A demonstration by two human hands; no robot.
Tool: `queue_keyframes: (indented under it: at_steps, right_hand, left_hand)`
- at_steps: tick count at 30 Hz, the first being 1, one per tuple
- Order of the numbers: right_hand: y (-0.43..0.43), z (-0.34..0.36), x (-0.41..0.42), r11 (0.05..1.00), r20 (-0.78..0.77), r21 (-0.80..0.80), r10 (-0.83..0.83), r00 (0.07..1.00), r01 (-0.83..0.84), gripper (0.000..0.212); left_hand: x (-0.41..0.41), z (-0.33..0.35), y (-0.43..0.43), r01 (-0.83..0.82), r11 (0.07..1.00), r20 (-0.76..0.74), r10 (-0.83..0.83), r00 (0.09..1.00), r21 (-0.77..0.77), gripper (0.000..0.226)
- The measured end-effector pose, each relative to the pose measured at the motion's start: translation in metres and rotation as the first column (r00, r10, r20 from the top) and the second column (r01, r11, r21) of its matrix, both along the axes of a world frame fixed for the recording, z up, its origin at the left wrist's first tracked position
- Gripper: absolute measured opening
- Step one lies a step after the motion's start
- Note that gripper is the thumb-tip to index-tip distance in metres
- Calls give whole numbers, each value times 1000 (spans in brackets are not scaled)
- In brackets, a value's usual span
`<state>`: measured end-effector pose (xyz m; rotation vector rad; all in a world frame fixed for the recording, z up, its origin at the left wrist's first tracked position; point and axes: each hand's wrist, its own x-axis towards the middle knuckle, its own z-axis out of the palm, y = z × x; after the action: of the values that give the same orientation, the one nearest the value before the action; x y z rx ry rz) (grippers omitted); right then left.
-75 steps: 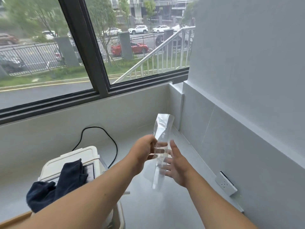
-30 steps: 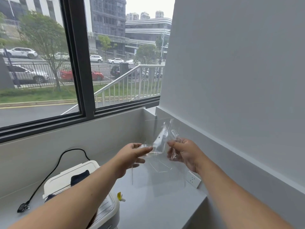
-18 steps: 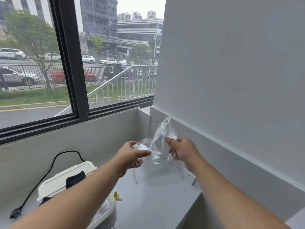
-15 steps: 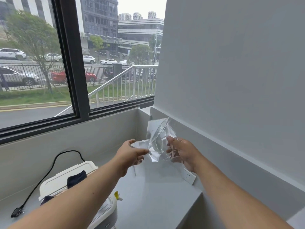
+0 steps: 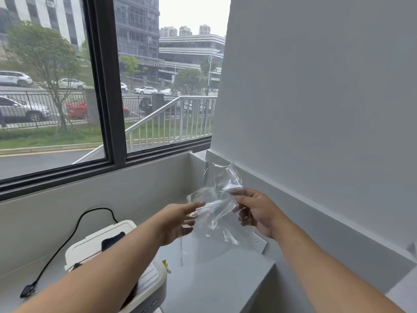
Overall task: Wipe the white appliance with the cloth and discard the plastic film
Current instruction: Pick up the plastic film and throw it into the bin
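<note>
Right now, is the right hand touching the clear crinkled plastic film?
Touching. Head view: the right hand pinches the clear crinkled plastic film between thumb and fingers.

Bare grey ledge (image 5: pixel 214 285) lies open between white boxy appliance (image 5: pixel 90 247) at left and grey wall (image 5: pixel 316 109) at right; a white socket (image 5: pixel 259 243) possibly protrudes.

You are standing in a bare, street-level room of a city building; nothing is settling whether it is a home or an office. A wide dark-framed window (image 5: pixel 112 86) is looking out past a white stair railing (image 5: pixel 169 123) and a black fence (image 5: pixel 40 109) onto a road where cars (image 5: pixel 144 89) are showing, with tall blocks (image 5: pixel 135 30) rising behind. Plain pale grey walls (image 5: pixel 316 86) are meeting at the corner, a grey table (image 5: pixel 214 279) is running beneath the glass, a wall socket (image 5: pixel 259 243) is sitting low on the side wall, and a white appliance (image 5: pixel 99 242) is resting on the table with its black cord (image 5: pixel 74 229) trailing.
</note>
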<state>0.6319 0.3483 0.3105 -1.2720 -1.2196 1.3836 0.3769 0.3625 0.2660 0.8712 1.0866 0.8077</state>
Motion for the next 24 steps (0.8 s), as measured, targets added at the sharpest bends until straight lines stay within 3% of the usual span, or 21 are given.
queue_keyframes:
  at_steps: [6,15,19,24]
  right_hand:
    - [-23,0,2,994,176,40,-102,979,97,16]
    - [-59,-30,7,972,522,163,-229,821,167,32]
    - [-77,-37,18,957,610,208,-289,737,203,30]
    - [-91,-44,38,918,772,332,-396,497,216,21]
  left_hand:
    - [1,-2,-12,-18,997,20,17,1000,81,84]
    - [39,-23,-32,51,996,-46,-47,998,79,71]
    - [60,-32,-37,61,997,-2,-61,998,56,65]
    - [98,-30,-45,90,993,-36,-87,996,79,43]
